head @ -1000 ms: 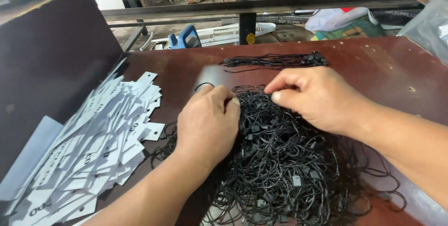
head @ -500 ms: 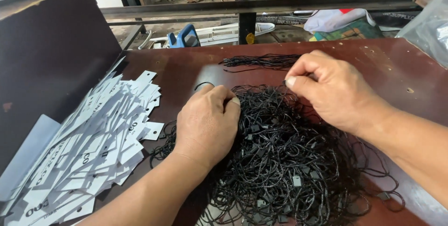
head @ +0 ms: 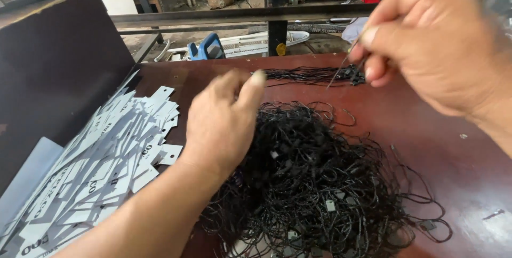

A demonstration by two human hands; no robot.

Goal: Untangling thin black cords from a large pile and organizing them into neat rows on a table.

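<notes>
- A dark reddish-brown desk [head: 437, 146] fills the view, with a dark upright board [head: 58, 71] at its far left and black metal rails [head: 240, 15] across the far side; beyond the rails lies workshop clutter, including a blue tool [head: 209, 49].
- At the near left, one sprawling heap of white paper tags [head: 101, 167] lies fanned out on the desk, too many and too overlapped to count; it sits as it did half a second ago.
- The left hand [head: 221, 125] was pressed flat on the tangle half a second ago; now it is lifted, its grip open, fingers spread and raised, holding nothing, hovering over the left edge of the tangle.
- In the middle and near right, one big tangled pile of black string loops [head: 314, 183] rests on the desk, with small plastic fasteners showing here and there; the strands cannot be counted.
- At the far middle, one small straightened bundle of black strings [head: 314, 75] lies apart from the pile, near the rails.
- The right hand [head: 432, 45] earlier picked at the far edge of the pile; now it is raised high at the far right, its grip pinched shut on a single black string [head: 338, 71], which slants down from the fingertips to the far bundle.
- Two hands, one tag heap, one pile, one bundle.
</notes>
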